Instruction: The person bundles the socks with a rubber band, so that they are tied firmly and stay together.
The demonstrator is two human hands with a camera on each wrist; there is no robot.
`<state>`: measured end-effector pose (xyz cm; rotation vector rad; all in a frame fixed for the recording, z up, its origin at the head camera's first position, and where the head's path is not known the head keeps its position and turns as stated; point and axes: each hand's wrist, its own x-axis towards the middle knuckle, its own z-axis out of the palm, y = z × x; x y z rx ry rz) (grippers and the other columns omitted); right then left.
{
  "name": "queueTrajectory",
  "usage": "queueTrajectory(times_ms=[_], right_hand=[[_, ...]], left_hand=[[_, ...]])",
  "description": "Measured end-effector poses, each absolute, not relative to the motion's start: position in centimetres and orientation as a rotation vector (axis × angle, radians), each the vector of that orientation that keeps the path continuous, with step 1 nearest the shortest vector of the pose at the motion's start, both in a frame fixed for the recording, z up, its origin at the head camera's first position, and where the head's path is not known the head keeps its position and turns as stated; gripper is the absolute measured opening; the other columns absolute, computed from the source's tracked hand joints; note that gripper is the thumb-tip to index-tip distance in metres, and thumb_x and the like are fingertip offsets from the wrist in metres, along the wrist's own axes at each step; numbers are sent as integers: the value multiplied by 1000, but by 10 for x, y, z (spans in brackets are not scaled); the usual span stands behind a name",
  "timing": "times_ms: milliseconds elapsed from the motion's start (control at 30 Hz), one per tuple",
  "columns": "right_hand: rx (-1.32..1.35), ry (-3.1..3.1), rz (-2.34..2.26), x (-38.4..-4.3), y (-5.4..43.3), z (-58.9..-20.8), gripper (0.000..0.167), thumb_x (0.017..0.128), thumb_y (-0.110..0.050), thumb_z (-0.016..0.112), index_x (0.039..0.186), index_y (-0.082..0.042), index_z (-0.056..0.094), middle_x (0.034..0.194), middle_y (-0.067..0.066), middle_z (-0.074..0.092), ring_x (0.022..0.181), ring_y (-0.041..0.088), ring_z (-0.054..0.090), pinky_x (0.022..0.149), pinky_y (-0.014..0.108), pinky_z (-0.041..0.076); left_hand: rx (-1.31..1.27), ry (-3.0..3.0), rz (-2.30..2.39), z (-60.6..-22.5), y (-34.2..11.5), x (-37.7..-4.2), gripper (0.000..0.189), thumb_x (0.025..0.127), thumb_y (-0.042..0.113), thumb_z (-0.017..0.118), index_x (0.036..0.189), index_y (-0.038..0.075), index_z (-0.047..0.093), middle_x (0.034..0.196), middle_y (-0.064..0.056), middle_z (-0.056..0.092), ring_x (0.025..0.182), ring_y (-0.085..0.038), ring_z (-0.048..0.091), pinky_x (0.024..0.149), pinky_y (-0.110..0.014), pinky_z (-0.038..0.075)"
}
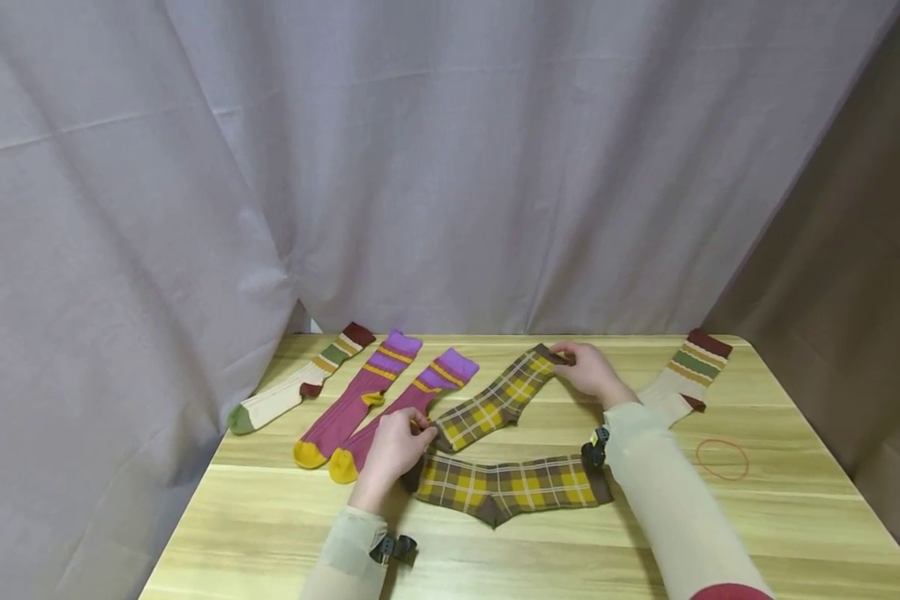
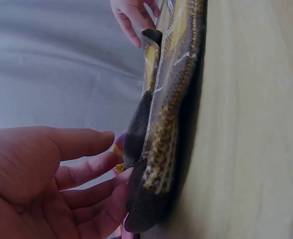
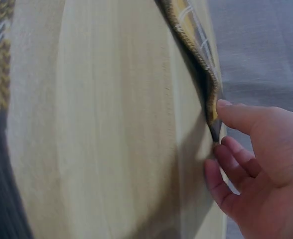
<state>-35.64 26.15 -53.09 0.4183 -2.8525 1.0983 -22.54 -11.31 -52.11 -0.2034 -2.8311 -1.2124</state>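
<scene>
Two brown-and-yellow plaid socks lie in front of me. The upper plaid sock (image 1: 487, 408) slants up to the right; the lower plaid sock (image 1: 510, 485) stretches sideways, its heel pointing toward me. My left hand (image 1: 399, 446) is at the dark toe of the upper sock. In the left wrist view, that hand's thumb (image 2: 94, 142) stands apart from its loosely bent fingers, whose tips are right at the dark fabric. My right hand (image 1: 588, 371) pinches the upper sock's cuff between thumb and fingers, with the cuff edge (image 3: 214, 122) showing in the right wrist view.
Left of the plaid socks lie two purple socks with yellow toes, one (image 1: 345, 408) beside the other (image 1: 438, 379). A cream striped sock (image 1: 288, 392) is at far left; a similar one (image 1: 693, 371) lies beyond my right forearm. A thin red loop (image 1: 722, 460) rests nearby. Grey curtain (image 1: 495, 167) hangs behind.
</scene>
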Motion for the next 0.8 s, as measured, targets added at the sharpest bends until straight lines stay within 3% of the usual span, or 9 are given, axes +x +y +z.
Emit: queueTrajectory(times_ms=[300,800], right_hand=[[319,-2884,987,-356,254,-535,36,104,-14,69,136,3,68,136,32,63,129,53,54,114,65,38],[263,-2940,939,-358,245,-536,34,103,-13,70,134,0,70,136,29,63,129,51,53,114,63,38]], left_hand=[[-224,-2828,-1189,-525,-110,-227,13,92,12,84,92,8,72,74,1,65,63,-11,56,62,-32,50],[-214,-2782,-1167,-529,-109,-227,13,90,7,85,88,9,72,73,3,64,65,-11,56,64,-33,50]])
